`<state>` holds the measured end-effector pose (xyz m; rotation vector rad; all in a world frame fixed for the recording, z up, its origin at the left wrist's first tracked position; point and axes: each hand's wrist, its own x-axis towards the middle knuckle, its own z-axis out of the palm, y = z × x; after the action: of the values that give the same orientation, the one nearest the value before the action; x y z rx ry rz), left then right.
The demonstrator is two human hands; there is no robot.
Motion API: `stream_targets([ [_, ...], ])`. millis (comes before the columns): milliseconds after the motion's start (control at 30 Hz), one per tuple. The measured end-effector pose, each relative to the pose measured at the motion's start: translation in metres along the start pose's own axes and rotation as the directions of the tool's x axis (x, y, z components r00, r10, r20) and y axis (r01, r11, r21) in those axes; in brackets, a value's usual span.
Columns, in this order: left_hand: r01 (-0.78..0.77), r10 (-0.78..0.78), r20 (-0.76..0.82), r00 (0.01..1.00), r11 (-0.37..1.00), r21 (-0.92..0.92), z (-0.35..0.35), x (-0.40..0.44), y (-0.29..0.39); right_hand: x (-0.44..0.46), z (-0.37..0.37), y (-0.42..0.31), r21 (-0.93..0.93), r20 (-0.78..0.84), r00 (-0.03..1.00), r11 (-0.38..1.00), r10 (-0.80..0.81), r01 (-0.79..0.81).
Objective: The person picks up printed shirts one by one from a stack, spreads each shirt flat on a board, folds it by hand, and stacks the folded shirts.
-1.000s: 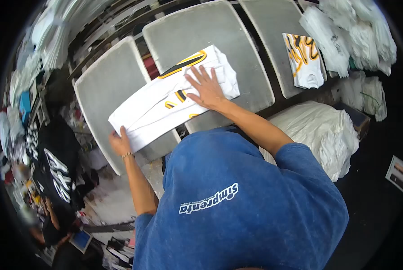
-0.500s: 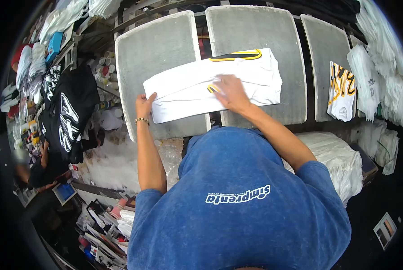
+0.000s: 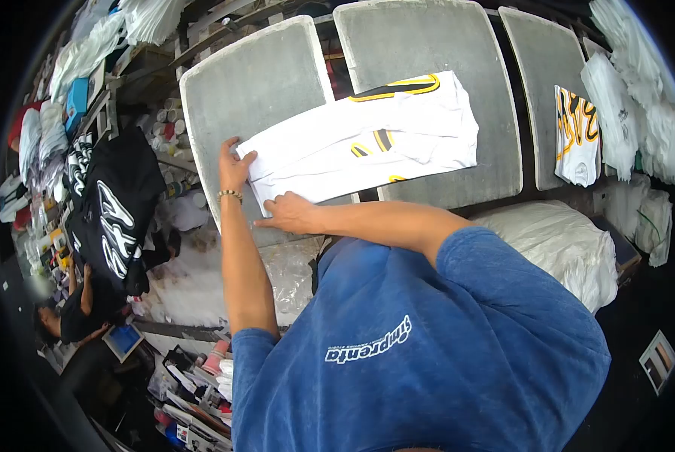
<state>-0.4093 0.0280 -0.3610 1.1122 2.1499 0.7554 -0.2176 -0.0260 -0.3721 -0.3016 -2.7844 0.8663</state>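
Note:
A long folded white garment (image 3: 315, 151) with black and yellow print lies across two grey boards. My left hand (image 3: 234, 167), a beaded bracelet at its wrist, holds the garment's left end at the upper corner between thumb and fingers. At the lower left corner of the same end, my right hand (image 3: 288, 213) touches the cloth, its index finger stretched out over the board. Whether the right fingers pinch the fabric is hard to make out. The left grey board (image 3: 254, 75) is under the garment's left part, the middle board (image 3: 428, 38) under its right part.
A second folded white garment (image 3: 577, 139) lies on the right board (image 3: 540, 53). White plastic bundles (image 3: 552, 245) sit below it and hang at the upper right. Black printed garments (image 3: 119, 203) hang at left, near another person (image 3: 77, 313) at lower left.
My right hand has moved left from the garment's middle to its lower left corner. My left hand stays at the left end. The camera view has turned since the earliest frame.

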Motion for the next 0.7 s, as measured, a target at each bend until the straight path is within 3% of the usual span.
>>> stream_targets([
  [167,-0.042,0.044,0.104,0.994,0.999,-0.015,-0.007,0.02,-0.01,0.02,0.016,-0.002,0.049,0.04,0.999,0.999,0.012,-0.014],
  [233,-0.094,0.075,0.193,0.978,0.991,0.093,-0.013,0.027,-0.016,0.023,0.01,-0.004,0.058,-0.025,0.997,0.996,0.07,-0.069],
  [367,0.079,0.008,0.338,0.941,0.967,-0.242,-0.025,0.019,0.026,0.018,-0.01,0.001,0.041,-0.005,0.987,0.987,0.158,-0.158],
  [467,0.133,0.05,0.541,0.839,0.947,-0.294,-0.036,0.012,0.095,-0.016,-0.069,-0.013,0.254,-0.245,0.951,0.959,0.188,-0.124],
  [500,0.158,0.072,0.634,0.77,0.941,-0.298,-0.035,0.015,0.108,-0.034,-0.085,-0.015,0.318,-0.377,0.896,0.941,0.236,-0.113],
  [533,0.097,0.119,0.633,0.765,0.95,-0.296,-0.026,0.024,0.12,-0.053,-0.1,-0.017,0.376,-0.497,0.821,0.922,0.281,-0.089],
  [633,0.012,0.246,0.72,0.649,0.943,-0.333,0.008,0.017,0.207,-0.123,-0.156,-0.023,0.622,-0.506,0.588,0.739,0.631,-0.258],
  [700,-0.124,0.381,0.765,0.519,0.919,-0.374,0.043,0.008,0.26,-0.173,-0.169,-0.014,0.704,-0.605,0.349,0.685,0.716,-0.186],
])
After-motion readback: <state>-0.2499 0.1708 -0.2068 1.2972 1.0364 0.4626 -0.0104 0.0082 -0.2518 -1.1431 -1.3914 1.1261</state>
